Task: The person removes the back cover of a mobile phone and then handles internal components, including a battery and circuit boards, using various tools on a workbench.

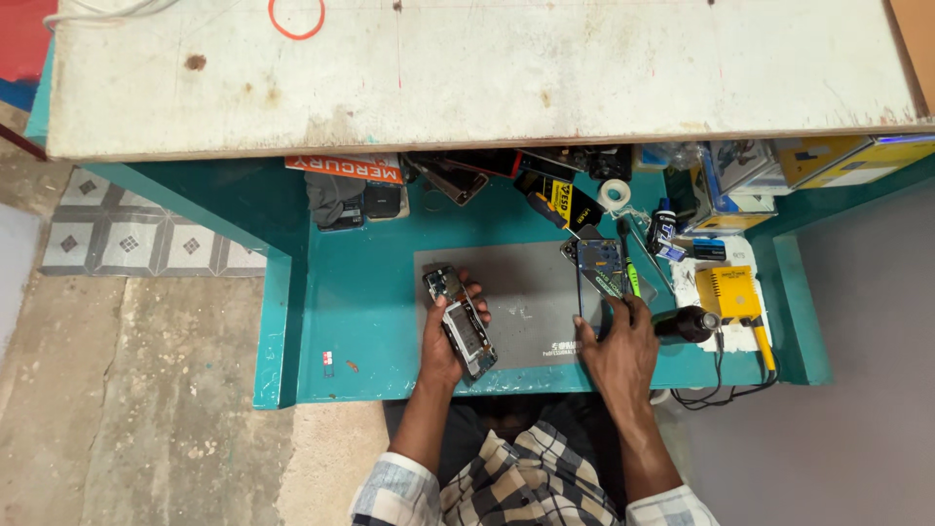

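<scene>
On grey mat (pixel 526 292) | left hand (pixel 446 336) grips opened phone (pixel 461 321) | right hand (pixel 618 341) flat

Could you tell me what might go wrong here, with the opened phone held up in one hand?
The left hand holds the opened phone above the grey mat near the bench's front edge; a slip could drop it. The right hand rests beside a dark bottle, which it could knock over. The loose phone part lies among crowded tools and could be nudged.
</scene>
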